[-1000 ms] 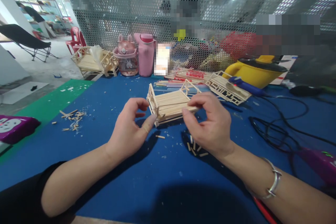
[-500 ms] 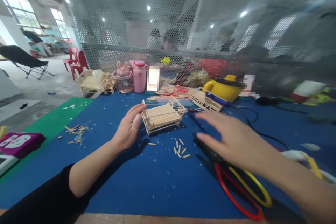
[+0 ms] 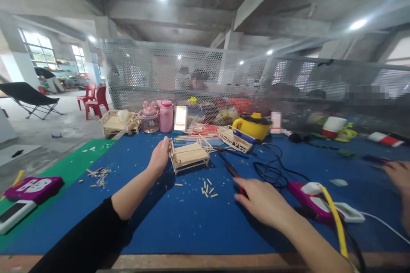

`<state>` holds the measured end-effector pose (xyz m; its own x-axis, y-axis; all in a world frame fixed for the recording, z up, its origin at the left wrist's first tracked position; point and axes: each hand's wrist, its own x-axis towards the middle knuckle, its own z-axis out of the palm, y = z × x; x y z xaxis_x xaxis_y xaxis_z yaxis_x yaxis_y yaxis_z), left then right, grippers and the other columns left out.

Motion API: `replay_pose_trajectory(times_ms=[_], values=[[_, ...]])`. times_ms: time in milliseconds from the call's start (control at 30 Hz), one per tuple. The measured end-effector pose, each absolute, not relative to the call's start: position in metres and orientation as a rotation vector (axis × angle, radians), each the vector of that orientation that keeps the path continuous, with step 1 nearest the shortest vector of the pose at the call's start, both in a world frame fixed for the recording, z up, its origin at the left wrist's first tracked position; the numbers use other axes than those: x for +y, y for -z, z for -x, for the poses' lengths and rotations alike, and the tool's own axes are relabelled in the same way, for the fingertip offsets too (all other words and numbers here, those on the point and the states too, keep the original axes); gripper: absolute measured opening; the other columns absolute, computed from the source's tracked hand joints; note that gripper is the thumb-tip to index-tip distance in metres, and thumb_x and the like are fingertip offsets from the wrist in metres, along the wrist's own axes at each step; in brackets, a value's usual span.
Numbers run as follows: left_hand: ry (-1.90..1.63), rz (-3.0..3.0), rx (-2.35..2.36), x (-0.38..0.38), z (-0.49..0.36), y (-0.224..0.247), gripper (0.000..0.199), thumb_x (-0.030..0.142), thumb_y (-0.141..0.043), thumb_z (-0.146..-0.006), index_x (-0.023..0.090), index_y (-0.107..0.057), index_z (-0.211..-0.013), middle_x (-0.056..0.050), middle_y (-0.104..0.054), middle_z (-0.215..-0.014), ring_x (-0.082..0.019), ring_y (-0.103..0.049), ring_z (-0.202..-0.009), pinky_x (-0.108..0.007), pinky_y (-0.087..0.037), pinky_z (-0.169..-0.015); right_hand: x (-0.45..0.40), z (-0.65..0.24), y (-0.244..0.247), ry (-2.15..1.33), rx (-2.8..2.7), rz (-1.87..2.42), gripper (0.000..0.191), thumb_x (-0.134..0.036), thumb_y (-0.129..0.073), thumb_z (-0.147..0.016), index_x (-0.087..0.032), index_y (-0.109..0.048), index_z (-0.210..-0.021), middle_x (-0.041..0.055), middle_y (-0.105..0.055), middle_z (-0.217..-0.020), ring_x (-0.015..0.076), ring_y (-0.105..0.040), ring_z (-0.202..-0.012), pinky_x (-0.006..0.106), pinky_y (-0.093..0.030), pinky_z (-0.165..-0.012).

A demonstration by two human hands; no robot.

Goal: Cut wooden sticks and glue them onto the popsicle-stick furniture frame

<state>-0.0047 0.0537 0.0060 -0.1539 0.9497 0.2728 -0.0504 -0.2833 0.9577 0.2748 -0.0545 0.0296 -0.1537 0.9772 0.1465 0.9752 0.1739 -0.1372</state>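
My left hand [image 3: 159, 157] is closed around the left end of a small bed model [image 3: 190, 155] built of thin wooden sticks, which stands slightly tilted on the blue mat [image 3: 179, 230]. Off to the right, my right hand [image 3: 264, 202] has its thumb and fingers around a red-handled tool [image 3: 242, 188]. Its dark, narrow front part points toward the model; whether it is pliers or scissors I cannot tell. Several short stick offcuts [image 3: 207, 190] lie between my hands.
A second stick model [image 3: 118, 121] stands at the back left, beside a pink bottle [image 3: 165, 117]. Behind are sticks, a stick panel [image 3: 236, 140] and a yellow pot [image 3: 254, 128]. Black cables and a purple power strip [image 3: 312, 204] lie right. Another person's hand [image 3: 399, 174] is at the far right.
My right hand has come down and closed on the red-handled tool. My left hand keeps hold of the bed model. The view has tilted up and shifted right.
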Motion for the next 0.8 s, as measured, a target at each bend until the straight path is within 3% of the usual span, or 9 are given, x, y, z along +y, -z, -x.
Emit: replay_pose_trajectory(times_ms=[67,167,367,633,800], values=[[-1.513,-1.274,1.119,0.063,0.003,-0.007,0.053,0.059,-0.034,-0.085,0.017,-0.06,-0.103,-0.015,-0.062,-0.111,-0.023,-0.062,-0.091,-0.034,-0.05,-0.066,-0.022,-0.258,-0.044,-0.151,-2.126,1.753,0.052,-0.024,-0.053,-0.078,-0.016,-0.05,-0.129,0.0137,-0.057,-0.127,0.0263,-0.055,-0.113,0.04,-0.041,-0.096],[-1.474,-1.297,1.118,0.064,0.008,-0.004,0.05,0.057,-0.032,-0.086,0.019,-0.059,-0.105,-0.012,-0.062,-0.112,-0.022,-0.061,-0.097,-0.033,-0.05,-0.071,0.023,-0.23,-0.045,-0.268,-1.951,1.723,0.061,-0.018,-0.054,-0.074,-0.011,-0.04,-0.133,0.0162,-0.058,-0.124,0.0215,-0.06,-0.106,0.031,-0.044,-0.09],[-1.635,-1.546,1.254,0.034,0.026,0.003,0.033,0.04,-0.052,-0.081,0.02,-0.054,-0.108,-0.009,-0.055,-0.116,-0.021,-0.05,-0.112,-0.038,-0.04,-0.094,0.035,-0.2,-0.022,-0.238,-1.851,1.66,0.038,-0.019,-0.042,-0.084,-0.013,-0.048,-0.121,0.0134,-0.066,-0.108,0.0219,-0.062,-0.099,0.029,-0.044,-0.082],[-1.442,-1.441,1.15,0.028,0.018,0.014,0.027,0.035,-0.059,-0.076,0.021,-0.048,-0.097,-0.002,-0.057,-0.091,-0.014,-0.057,-0.081,-0.031,-0.05,-0.073,0.02,-0.206,-0.019,-0.16,-1.839,1.633,0.034,-0.021,-0.047,-0.083,-0.017,-0.054,-0.116,0.0113,-0.069,-0.1,0.0237,-0.063,-0.091,0.028,-0.043,-0.074],[-1.403,-1.482,1.171,0.036,0.017,0.021,0.035,0.035,-0.07,-0.066,0.018,-0.048,-0.087,0.001,-0.054,-0.079,-0.011,-0.055,-0.071,-0.028,-0.048,-0.071,0.021,-0.204,-0.017,-0.122,-1.839,1.659,0.034,-0.021,-0.046,-0.084,-0.016,-0.053,-0.117,0.0115,-0.069,-0.099,0.0231,-0.063,-0.088,0.027,-0.043,-0.072]])
